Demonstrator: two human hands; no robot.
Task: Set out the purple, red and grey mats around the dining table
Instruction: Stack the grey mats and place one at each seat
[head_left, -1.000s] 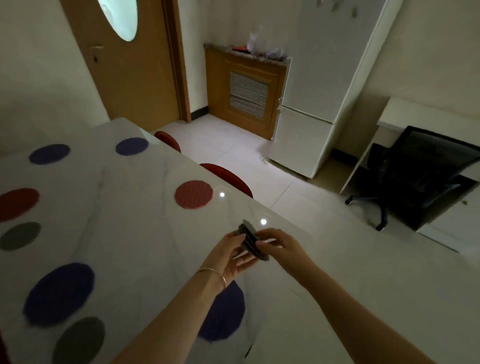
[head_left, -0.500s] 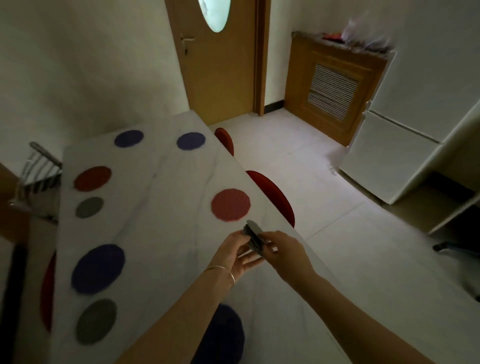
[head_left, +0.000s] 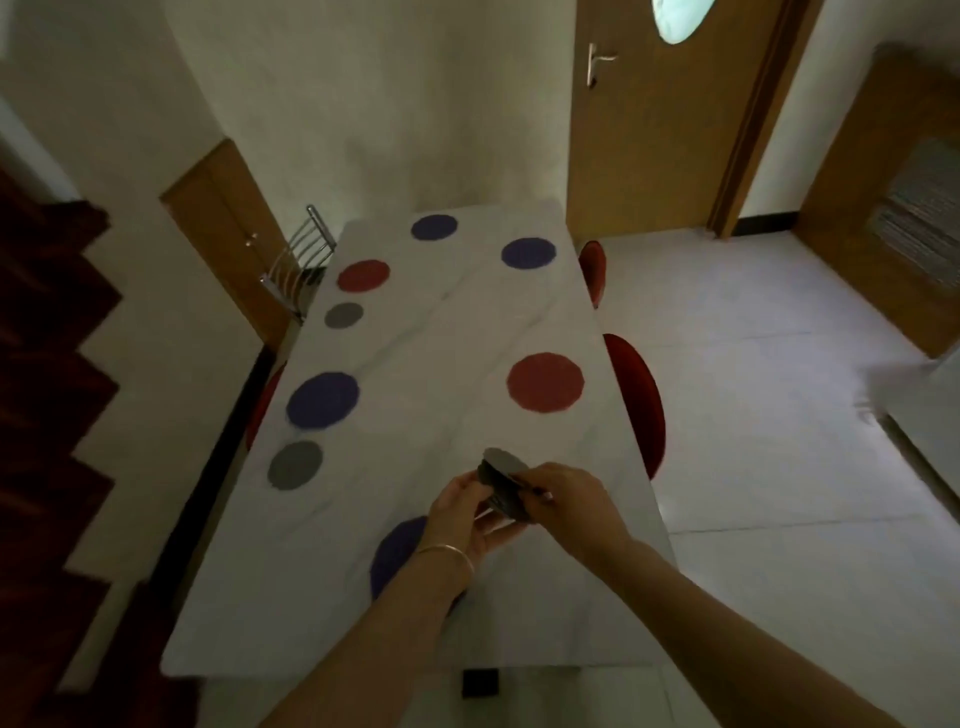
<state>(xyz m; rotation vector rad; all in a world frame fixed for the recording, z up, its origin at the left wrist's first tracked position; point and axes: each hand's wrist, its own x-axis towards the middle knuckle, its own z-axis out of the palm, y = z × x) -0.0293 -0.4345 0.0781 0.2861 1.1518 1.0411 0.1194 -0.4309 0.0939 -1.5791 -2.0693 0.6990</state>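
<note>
Left hand (head_left: 467, 512) and right hand (head_left: 563, 499) both closed on a small stack of grey mats (head_left: 501, 480) above the worktop (head_left: 441, 353) — right fingers pinching the top one. Red mat (head_left: 545, 382) just beyond the hands; purple mat (head_left: 397, 545) under the left wrist.

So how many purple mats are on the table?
4. Two at the far end, one on the left side, and one nearest, partly hidden under the left arm. More could be in the hand-held stack.
</note>
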